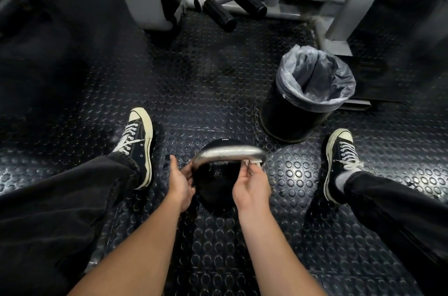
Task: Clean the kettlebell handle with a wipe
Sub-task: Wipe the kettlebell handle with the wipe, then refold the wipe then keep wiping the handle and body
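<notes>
A black trash bin (pixel 298 111) lined with a clear plastic bag (pixel 315 77) stands on the studded rubber floor (pixel 218 77). Behind it sits a grey gym machine frame (pixel 339 4) with black foam rollers (pixel 219 14). Two black sneakers (pixel 138 145) with white laces rest apart on the floor.

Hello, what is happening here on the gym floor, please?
A person sits on the floor with a black kettlebell between their feet. The left hand steadies its left side. The right hand presses a small white wipe against the right end of the silver handle. A lined bin stands nearby.
</notes>
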Action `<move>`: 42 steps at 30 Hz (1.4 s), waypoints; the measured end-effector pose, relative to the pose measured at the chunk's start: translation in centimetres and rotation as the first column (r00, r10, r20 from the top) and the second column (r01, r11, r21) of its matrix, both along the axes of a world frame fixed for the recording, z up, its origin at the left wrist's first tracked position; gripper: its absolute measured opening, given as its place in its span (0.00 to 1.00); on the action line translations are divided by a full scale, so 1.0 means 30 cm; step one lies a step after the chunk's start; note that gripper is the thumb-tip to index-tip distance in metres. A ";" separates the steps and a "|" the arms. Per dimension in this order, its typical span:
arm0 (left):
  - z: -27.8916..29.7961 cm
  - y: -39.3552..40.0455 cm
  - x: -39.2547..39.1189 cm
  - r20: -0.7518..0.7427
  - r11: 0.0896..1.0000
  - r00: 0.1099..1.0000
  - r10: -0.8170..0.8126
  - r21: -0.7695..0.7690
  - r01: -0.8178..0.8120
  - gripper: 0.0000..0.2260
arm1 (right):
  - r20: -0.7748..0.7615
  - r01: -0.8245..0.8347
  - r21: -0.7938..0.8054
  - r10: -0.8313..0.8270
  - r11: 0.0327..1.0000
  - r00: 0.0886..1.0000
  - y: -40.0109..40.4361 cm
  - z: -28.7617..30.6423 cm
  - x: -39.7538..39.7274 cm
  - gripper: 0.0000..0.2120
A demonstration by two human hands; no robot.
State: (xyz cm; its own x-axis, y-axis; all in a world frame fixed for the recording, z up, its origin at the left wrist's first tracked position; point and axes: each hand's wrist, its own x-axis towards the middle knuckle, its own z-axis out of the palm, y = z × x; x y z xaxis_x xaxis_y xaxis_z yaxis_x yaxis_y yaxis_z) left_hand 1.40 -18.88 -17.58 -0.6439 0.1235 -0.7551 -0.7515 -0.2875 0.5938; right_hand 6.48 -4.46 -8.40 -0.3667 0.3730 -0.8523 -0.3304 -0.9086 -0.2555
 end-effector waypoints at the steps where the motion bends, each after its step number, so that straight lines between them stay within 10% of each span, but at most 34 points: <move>1: 0.000 0.000 0.000 0.000 1.000 1.000 -0.001 0.003 0.001 0.40 | 0.011 0.018 -0.012 -0.018 1.000 1.000 0.008 0.005 -0.010 0.06; 17: 0.042 0.020 -0.006 0.024 1.000 1.000 -0.008 -0.015 0.008 0.38 | -0.040 -0.105 0.022 0.106 0.994 0.994 0.056 -0.011 0.041 0.08; 25: 0.290 0.022 -0.069 -0.169 0.944 0.977 -0.131 -0.322 0.071 0.29 | 0.074 -0.340 0.296 0.333 0.893 0.940 0.227 0.110 0.124 0.16; 33: 0.835 0.161 -0.155 -0.644 0.928 0.676 -0.358 -0.327 0.180 0.04 | 0.053 -0.356 0.797 0.530 0.488 0.846 0.319 0.647 0.011 0.04; 42: 1.311 0.280 -0.098 -0.812 0.891 0.443 -0.380 -0.193 0.410 0.13 | 0.184 -0.319 0.945 0.696 0.069 0.694 0.250 1.069 -0.027 0.07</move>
